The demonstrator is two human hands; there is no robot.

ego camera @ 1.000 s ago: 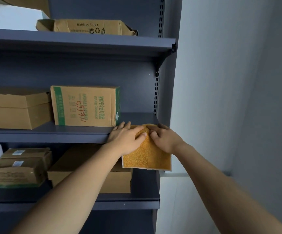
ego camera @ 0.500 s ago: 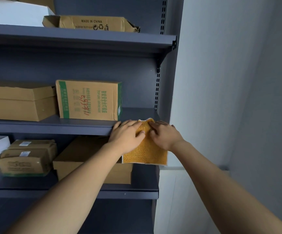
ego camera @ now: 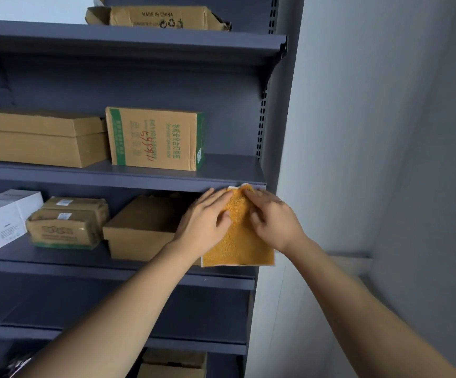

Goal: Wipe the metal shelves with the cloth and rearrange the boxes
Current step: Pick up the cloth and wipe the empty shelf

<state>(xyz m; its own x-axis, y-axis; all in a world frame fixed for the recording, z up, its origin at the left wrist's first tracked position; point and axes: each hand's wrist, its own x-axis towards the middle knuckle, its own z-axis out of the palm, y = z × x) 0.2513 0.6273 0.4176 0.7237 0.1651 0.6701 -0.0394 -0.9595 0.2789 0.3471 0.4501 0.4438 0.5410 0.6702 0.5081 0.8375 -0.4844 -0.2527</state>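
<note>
Where cloth [ego camera: 237, 241] drapes shelf [ego camera: 232, 167], left hand [ego camera: 205, 222] presses flat-fingered; right hand [ego camera: 273, 222] fingers [ego camera: 248, 193] pinch it.

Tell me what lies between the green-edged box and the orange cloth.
Nothing: the head view shows bare shelf between the green-edged box and the orange cloth at its front edge.
</note>
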